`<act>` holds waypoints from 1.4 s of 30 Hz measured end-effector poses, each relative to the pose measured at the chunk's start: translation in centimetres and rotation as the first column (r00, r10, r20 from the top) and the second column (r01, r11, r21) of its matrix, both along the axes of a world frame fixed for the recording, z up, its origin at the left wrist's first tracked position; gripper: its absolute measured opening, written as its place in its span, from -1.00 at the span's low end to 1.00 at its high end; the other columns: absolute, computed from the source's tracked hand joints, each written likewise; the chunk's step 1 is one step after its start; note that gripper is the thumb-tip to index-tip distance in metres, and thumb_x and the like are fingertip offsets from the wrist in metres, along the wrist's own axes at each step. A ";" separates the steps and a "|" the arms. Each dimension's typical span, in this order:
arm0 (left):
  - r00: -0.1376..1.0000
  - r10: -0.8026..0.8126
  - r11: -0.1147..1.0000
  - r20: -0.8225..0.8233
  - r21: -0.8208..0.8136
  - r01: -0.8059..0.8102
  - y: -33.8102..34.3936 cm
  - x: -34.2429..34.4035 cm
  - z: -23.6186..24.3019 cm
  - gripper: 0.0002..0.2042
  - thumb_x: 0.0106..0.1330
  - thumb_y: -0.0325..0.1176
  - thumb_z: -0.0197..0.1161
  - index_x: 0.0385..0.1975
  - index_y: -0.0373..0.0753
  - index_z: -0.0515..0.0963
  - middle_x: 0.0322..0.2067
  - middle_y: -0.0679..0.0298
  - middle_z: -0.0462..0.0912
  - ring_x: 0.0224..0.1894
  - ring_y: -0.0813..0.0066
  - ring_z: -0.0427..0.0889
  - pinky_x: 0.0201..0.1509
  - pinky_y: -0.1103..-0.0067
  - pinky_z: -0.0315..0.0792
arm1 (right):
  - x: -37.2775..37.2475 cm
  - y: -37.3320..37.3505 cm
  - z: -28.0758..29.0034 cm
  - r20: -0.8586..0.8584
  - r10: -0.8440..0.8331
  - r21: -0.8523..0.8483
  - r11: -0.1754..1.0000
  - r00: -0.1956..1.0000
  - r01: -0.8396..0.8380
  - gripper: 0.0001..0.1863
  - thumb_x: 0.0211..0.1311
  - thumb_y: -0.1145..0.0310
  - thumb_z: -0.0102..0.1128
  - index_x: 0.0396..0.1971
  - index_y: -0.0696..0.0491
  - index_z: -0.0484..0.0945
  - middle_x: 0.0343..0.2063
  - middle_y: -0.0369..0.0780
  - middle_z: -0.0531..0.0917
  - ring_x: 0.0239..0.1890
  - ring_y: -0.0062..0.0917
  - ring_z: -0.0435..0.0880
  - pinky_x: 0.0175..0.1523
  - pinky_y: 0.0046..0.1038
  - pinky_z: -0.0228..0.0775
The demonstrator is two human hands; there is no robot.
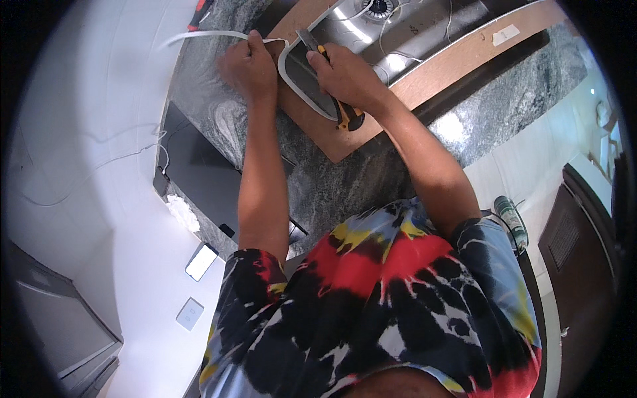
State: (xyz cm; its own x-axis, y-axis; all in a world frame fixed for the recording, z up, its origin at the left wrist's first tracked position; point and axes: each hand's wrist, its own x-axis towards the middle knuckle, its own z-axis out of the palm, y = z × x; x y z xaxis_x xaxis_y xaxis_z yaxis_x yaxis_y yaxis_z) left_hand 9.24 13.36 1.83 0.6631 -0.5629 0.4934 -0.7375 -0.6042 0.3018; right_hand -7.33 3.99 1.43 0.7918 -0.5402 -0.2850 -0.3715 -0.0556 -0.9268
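The strip (282, 67) is white, thin and bendy. It lies to the left of the right hand (345, 73), in the gap between the two hands. The left hand (251, 69) is the nearer one, as it has the strip in its grip. That hand is closed, with the thumb pressing on top, though it looks a bit blurry. The right hand is closed too, wrapped around a black and yellow tool (348, 119). The tool's grey front points up and to the left, just beside the bend in the strip. I cannot tell if it touches.

The long way of the strip is not one straight line. One loose end sticks out past the left hand, off to the left. From the hand it goes right, then turns in a round bend. After that it slants down and right, toward the person, until it meets the low end of the tool.

The strip looks smooth and flat. It shows up bright next to the brown rim (332, 142) of the dark, shiny sink (415, 33). Grey stone (318, 192) lies under the rim.
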 end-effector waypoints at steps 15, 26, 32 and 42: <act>0.917 0.247 0.955 -0.313 0.239 -0.176 1.8 -2.4 2.1 -0.51 0.39 0.10 0.26 -0.14 -0.29 0.75 -0.11 -0.16 0.65 -0.04 -0.13 0.64 0.08 0.14 0.47 | 0.0 0.9 0.6 -0.003 0.046 0.103 0.994 0.999 -0.046 -0.50 0.48 0.09 0.01 -0.20 0.33 0.59 -0.28 0.27 0.68 -0.10 0.19 0.69 0.08 0.00 0.52; 0.915 0.290 0.800 -0.280 0.596 -0.071 6.6 -0.4 8.4 -0.47 0.40 0.15 0.20 0.13 -0.15 0.66 -0.03 -0.04 0.73 0.06 -0.01 0.69 0.14 0.19 0.49 | 0.0 1.2 0.8 -0.043 0.048 0.119 0.992 0.998 -0.042 -0.48 0.53 0.05 -0.01 -0.18 0.31 0.59 -0.28 0.19 0.70 -0.13 0.13 0.71 -0.01 -0.07 0.51; 0.919 0.213 0.900 -0.331 0.432 -0.053 -2.1 -3.8 7.2 -0.53 0.23 0.14 0.39 -0.29 -0.22 0.80 -0.28 -0.04 0.78 -0.15 -0.04 0.75 -0.03 0.25 0.56 | 0.2 1.1 0.3 -0.016 0.042 0.060 0.997 0.999 -0.041 -0.48 0.52 0.06 -0.01 -0.19 0.32 0.59 -0.29 0.23 0.69 -0.15 0.14 0.71 -0.03 -0.05 0.52; 0.902 0.045 0.975 -0.429 0.216 0.055 -1.7 -2.6 4.3 -0.62 0.18 0.01 0.46 -0.33 -0.24 0.79 -0.46 0.10 0.78 -0.37 0.19 0.76 -0.19 0.38 0.54 | 0.1 1.1 -0.2 0.006 0.037 0.088 0.995 0.999 -0.037 -0.49 0.51 0.05 -0.01 -0.23 0.30 0.59 -0.34 0.21 0.69 -0.19 0.16 0.70 -0.07 -0.03 0.51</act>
State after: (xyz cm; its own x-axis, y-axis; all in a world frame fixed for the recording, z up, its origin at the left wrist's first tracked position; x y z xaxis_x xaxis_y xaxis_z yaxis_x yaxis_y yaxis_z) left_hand 6.61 11.64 6.09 0.7785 -0.6271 0.0267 -0.5695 -0.6878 0.4501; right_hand -7.22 5.12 1.23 0.8119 -0.4837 -0.3270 -0.3671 0.0127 -0.9301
